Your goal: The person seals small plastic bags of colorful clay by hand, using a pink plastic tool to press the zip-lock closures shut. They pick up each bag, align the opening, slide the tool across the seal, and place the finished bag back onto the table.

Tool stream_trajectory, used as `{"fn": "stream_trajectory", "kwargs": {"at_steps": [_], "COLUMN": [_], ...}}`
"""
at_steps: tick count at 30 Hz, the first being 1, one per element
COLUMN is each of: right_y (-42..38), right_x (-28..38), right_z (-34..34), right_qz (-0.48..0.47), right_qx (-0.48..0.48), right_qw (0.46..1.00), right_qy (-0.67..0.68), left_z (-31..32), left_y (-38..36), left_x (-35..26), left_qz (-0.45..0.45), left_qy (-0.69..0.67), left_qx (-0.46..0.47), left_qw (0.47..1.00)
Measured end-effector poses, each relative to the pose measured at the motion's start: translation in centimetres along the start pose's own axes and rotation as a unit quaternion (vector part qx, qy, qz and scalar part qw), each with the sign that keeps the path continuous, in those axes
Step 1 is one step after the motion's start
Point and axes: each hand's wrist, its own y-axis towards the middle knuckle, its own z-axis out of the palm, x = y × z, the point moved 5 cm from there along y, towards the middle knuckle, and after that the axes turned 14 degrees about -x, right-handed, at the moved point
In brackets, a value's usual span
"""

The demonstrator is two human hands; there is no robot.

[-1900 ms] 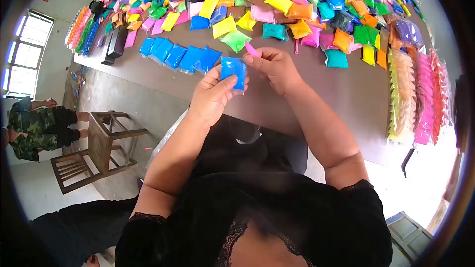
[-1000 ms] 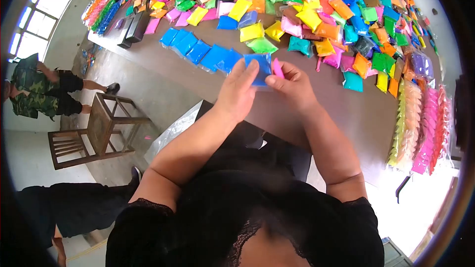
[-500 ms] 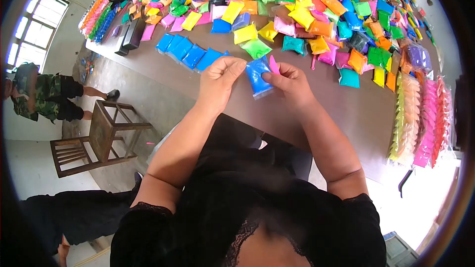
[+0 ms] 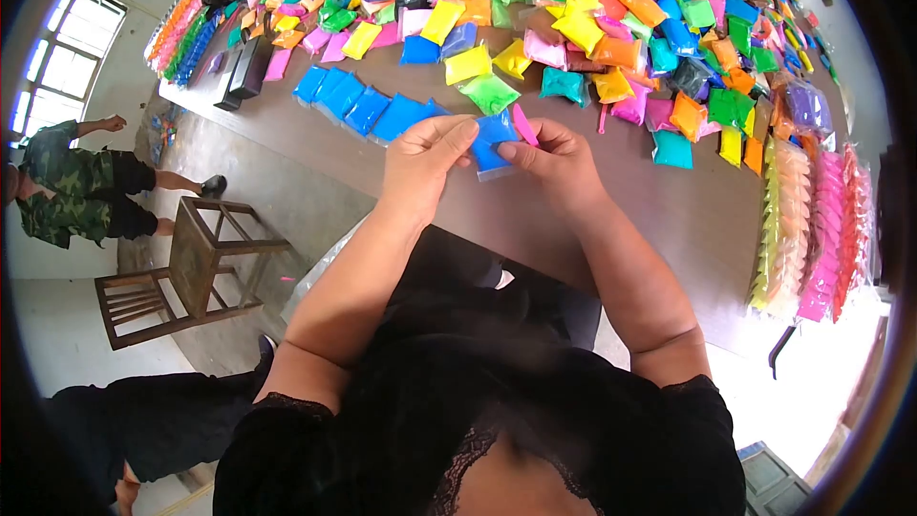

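A small, glossy blue packet (image 4: pixel 492 143), soft and roughly rectangular, sits just above the frame's centre over the brown worktop (image 4: pixel 611 191), its long axis running near vertical. The left hand (image 4: pixel 425 158) has its fingers pinched on the packet's upper left edge; the right hand (image 4: pixel 554 158) grips the right edge and also holds a slim pink tool (image 4: pixel 524 124) pointing up-left. Half a second ago the left hand was off the packet; now both pinch it.

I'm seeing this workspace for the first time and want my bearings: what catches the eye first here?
First, the heap of colourful packets covering the far half of the brown table. Next, at centre, the left hand and right hand pinch a blue packet between them, a pink tool in the right. A row of blue packets lies just left.
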Motion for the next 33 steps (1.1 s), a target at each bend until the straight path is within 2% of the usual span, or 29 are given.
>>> {"fn": "stream_trajectory", "kwargs": {"at_steps": [4,6,10,12,16,18,19,21,22,24,25,27,28,30,32,33], "right_y": [-0.4,-0.3,-0.3,-0.5,-0.3,-0.4,-0.4,-0.5,-0.4,-0.3,-0.4,-0.3,-0.1,0.4,0.4,0.1], "right_x": [0.3,0.2,0.3,0.5,-0.3,-0.4,-0.3,-0.3,-0.4,-0.4,-0.4,0.2,-0.3,-0.7,-0.9,-0.7], "right_z": [0.6,0.3,0.4,0.8,0.3,0.3,0.3,0.5,0.6,0.6,1.0,0.8,0.5,0.2,0.2,0.2], "right_qz": [0.033,0.049,0.065,0.087,0.123,0.154,0.153,0.166,0.166,0.134,0.134,0.098,0.098,0.028,0.061,0.093], "right_qx": [0.023,0.001,0.014,0.039,0.061,0.082,0.082,0.071,0.071,0.044,0.042,-0.036,-0.037,-0.018,-0.050,-0.081], "right_qw": [0.999,0.999,0.997,0.995,0.989,0.983,0.983,0.981,0.981,0.986,0.986,0.989,0.989,0.998,0.996,0.992], "right_qy": [-0.007,-0.006,0.041,0.041,0.054,0.064,0.064,0.074,0.074,0.085,0.085,0.107,0.107,0.047,0.040,0.033], "left_z": [-0.3,-0.3,-0.1,-0.3,-0.6,-0.4,-0.5,-0.7,-0.7,-0.8,-0.5,0.2,0.6,1.7,2.3,2.3], "left_y": [-0.1,0.1,-0.2,-0.3,0.1,0.1,0.2,0.4,0.7,1.1,0.9,0.4,0.0,-1.2,-1.9,-1.8], "left_x": [-0.3,-0.2,-0.9,-0.8,-0.6,-1.3,-1.4,-2.0,-1.6,-0.4,-0.7,-0.6,-0.5,0.5,0.5,0.7], "left_qz": [0.007,-0.049,-0.030,0.021,0.055,0.121,0.121,0.209,0.209,0.115,0.113,-0.010,-0.011,-0.057,-0.089,-0.127], "left_qy": [0.027,-0.061,-0.119,-0.059,-0.046,0.001,0.002,0.131,0.131,-0.011,-0.010,-0.108,-0.108,0.012,0.010,-0.023], "left_qx": [-0.002,0.029,0.055,0.067,0.101,0.113,0.113,0.102,0.102,0.066,0.067,0.048,0.049,0.117,0.136,0.110], "left_qw": [1.000,0.996,0.991,0.996,0.992,0.986,0.986,0.964,0.964,0.991,0.991,0.993,0.993,0.991,0.987,0.985]}}
